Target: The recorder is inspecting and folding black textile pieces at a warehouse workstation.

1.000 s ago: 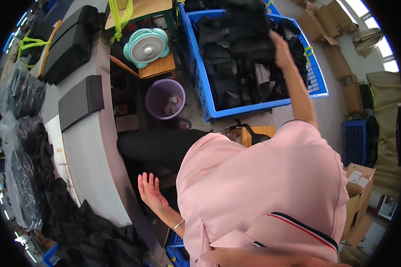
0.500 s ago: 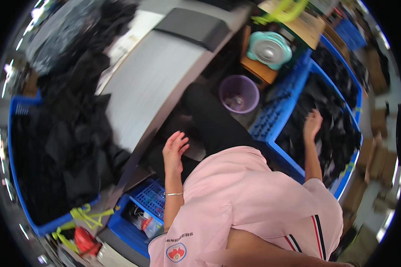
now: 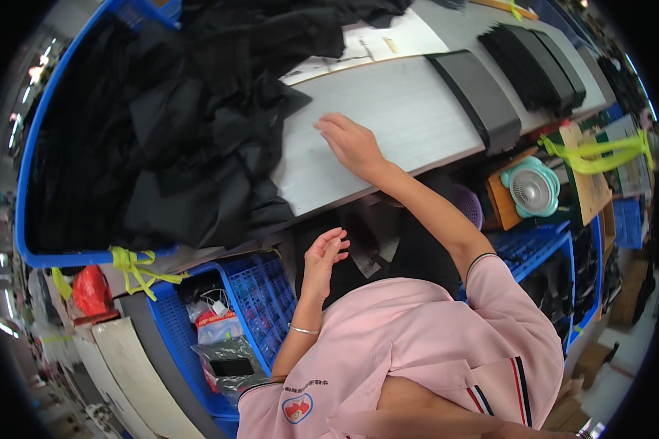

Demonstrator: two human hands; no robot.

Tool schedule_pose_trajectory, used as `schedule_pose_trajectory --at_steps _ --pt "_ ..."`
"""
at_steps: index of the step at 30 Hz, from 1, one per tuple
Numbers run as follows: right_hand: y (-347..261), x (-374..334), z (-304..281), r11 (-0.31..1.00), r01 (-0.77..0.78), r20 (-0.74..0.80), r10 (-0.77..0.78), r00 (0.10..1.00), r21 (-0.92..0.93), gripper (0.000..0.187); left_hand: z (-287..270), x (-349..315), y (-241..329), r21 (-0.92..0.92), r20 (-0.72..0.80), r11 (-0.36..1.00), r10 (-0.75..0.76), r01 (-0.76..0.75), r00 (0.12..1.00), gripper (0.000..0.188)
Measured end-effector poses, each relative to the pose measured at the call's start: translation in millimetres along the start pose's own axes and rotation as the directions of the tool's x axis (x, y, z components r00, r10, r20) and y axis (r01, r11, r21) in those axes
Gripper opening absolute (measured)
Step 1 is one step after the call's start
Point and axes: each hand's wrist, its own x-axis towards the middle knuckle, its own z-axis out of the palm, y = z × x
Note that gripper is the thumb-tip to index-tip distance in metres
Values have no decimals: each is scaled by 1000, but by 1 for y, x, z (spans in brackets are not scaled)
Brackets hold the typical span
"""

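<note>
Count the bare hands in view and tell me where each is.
2: the right hand over the grey tabletop, beside the black fabric; the left hand between the tabletop and the pink shirt. Others in the blurred background may be hidden.

Table (image 3: pixel 410 99): black cloth (image 3: pixel 205 132), folded panels (image 3: pixel 476 96)

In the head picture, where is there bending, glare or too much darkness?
Head view: the blue crate looks bent along its left edge; head view: lights glare at far left; head view: the black cloth loses detail in dark folds.
</note>
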Motion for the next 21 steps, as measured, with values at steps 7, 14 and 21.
schedule_pose_trajectory --at_steps 7,14,21 --pt "-55 49 70 995 81 92 -86 992 61 34 -12 -5 18 25 -19 998 53 -53 998 28" --pt "-59 11 90 982 -189 130 185 974 20 17 -11 2 20 -42 -12 995 91 -91 996 28" --pt "-44 -19 21 507 -651 270 632 726 564 10 22 -7 47 -67 -107 923 370 -378 923 33"
